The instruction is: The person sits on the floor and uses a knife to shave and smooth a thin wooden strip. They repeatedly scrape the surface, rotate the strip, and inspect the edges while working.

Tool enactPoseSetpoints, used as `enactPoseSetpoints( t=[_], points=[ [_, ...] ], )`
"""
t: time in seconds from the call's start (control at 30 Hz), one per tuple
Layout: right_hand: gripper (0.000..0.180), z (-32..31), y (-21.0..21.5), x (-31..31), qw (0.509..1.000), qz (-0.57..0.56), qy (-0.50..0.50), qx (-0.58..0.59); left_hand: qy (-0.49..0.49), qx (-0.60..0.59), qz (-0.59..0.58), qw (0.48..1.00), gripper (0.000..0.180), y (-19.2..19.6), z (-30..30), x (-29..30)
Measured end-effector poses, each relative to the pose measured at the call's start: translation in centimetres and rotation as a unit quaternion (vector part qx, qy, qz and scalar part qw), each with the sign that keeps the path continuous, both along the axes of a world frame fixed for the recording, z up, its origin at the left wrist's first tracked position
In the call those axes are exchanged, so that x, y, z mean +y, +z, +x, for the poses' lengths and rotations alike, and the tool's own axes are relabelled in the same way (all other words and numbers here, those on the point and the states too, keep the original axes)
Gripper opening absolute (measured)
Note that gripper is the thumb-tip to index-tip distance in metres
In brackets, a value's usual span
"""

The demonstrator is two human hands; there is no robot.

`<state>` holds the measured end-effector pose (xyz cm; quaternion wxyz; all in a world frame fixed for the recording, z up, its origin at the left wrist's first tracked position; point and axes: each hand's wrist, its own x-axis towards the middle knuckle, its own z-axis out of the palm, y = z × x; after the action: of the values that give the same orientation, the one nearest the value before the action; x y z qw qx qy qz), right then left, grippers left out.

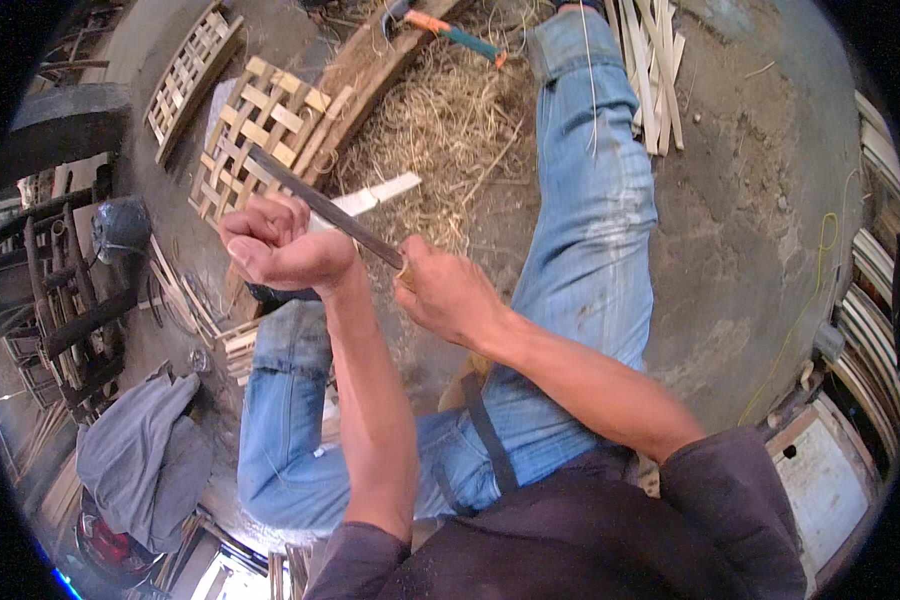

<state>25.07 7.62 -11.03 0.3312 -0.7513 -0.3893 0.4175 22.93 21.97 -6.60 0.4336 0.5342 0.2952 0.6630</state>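
A seated person in blue jeans [580,230] looks down at their own two hands. The right hand [448,293] is closed around the handle of a long dark blade [322,205]. Just left of it, the left hand [275,245] is clenched in a fist around a pale bamboo strip [375,195], the blade lying across it. Beyond the hands lie straw shavings [440,120] and a woven bamboo lattice panel [260,130]. Far right, split bamboo slats [655,70] rest on the dirt floor.
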Motion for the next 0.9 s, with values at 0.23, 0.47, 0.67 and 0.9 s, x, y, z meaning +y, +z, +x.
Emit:
enactPoseSetpoints(
  t=[0.23, 0.47, 0.67, 0.9],
  points=[
    [0.028, 0.7, 1.1, 0.6, 0.997, 0.073, 0.004, -0.007, 0.078, 0.019, -0.015, 0.997, 0.041, 0.0, -0.2, 0.6],
    [0.030, 1.4, -0.7, 0.2, 0.999, -0.007, 0.037, 0.003, 0.107, 0.037, -0.027, 0.993, 0.043, 0.1, -0.2, 1.1],
    [0.033, 1.3, -0.8, -0.4, 0.998, -0.032, 0.050, -0.006, 0.110, 0.037, 0.004, 0.993, 0.045, -0.8, -1.1, 1.8],
    [0.023, -0.1, -3.2, 0.2, 0.988, 0.056, 0.105, -0.099, 0.088, 0.011, 0.033, 0.996, 0.041, -1.6, -1.4, 1.9]
  ],
)
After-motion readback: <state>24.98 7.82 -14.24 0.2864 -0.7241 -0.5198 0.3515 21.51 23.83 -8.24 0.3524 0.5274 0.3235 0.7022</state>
